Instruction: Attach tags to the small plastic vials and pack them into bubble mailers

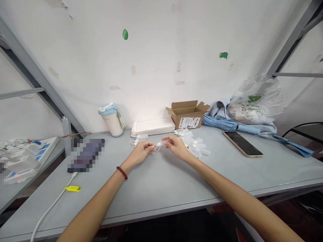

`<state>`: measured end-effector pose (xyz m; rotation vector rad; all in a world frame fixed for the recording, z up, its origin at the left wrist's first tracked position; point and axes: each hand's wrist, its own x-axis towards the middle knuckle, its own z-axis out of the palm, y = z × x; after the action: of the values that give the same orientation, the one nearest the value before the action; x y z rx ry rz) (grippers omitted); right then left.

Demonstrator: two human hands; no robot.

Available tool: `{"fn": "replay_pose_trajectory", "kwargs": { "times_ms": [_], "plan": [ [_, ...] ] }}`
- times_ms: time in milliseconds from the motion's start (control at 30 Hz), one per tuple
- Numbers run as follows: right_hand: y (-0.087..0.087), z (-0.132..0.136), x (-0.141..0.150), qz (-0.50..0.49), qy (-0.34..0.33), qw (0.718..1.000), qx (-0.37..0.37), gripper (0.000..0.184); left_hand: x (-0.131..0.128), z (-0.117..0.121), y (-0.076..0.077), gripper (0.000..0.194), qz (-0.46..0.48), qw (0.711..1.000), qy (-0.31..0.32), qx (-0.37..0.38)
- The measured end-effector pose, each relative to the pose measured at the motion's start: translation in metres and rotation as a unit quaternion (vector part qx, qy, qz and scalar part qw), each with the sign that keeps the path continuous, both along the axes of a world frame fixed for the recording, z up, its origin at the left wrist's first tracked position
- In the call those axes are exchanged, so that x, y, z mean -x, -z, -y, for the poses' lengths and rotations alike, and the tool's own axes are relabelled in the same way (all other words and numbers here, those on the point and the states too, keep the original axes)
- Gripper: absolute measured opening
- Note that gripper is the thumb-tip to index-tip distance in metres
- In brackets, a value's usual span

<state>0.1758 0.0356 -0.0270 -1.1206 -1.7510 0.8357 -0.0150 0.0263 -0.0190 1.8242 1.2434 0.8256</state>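
Note:
My left hand (pixel 141 152), a dark red bead bracelet at its wrist, pinches the end of a thin white cord (pixel 157 150). The cord curves in a loop to a small translucent white bottle (pixel 160 144), whose body is closed between the thumb and fingers of my right hand (pixel 177 147). Both hands are just above the table, fingertips a little apart. Beside and behind my right hand lies a pile of similar small bottles (pixel 199 146). A smaller group of bottles with white cords (pixel 141 137) sits behind my left hand, partly hidden by it.
Behind the hands stand a stack of white trays (pixel 153 126) and an open cardboard box (pixel 188 117). A cup (pixel 112 121) and a blurred-out phone-like object (pixel 87 155) are left. A phone (pixel 242 144), a blue folded umbrella (pixel 222 123) and a plastic bag (pixel 257 101) lie right.

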Motion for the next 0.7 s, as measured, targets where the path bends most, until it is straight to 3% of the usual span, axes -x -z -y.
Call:
{"fn": "replay_pose_trajectory", "kwargs": {
  "times_ms": [433, 700],
  "plan": [
    [-0.0015, 0.0021, 0.0011, -0.047, 0.001, 0.999, 0.008, 0.019, -0.0001, -0.0002, -0.0011, 0.028, 0.065, 0.997, 0.001, 0.032],
    [-0.0022, 0.0029, 0.0002, -0.052, 0.005, 0.998, -0.027, 0.019, -0.0018, 0.0016, -0.0043, 0.036, 0.083, 0.994, -0.026, 0.065]
  ]
}}
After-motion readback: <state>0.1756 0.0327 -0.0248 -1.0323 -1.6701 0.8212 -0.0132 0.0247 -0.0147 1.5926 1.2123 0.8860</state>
